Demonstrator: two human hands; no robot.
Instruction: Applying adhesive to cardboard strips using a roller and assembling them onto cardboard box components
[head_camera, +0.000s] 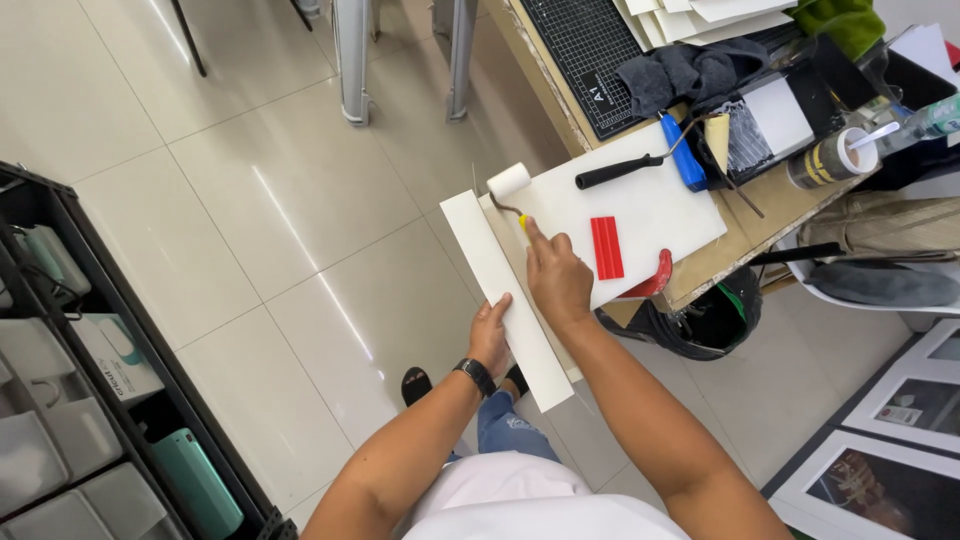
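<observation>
Beside the table, left hand (490, 335) fingers pinch a white strip (505, 295); right hand (558, 280) fingers grip a roller (510, 185).

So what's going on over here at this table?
A person is holding a long white strip in the left hand, with its far end against the edge of a white board on the workbench. The right hand grips the yellow handle of a small foam roller. A red squeegee and a black-handled roller lie on the board.
</observation>
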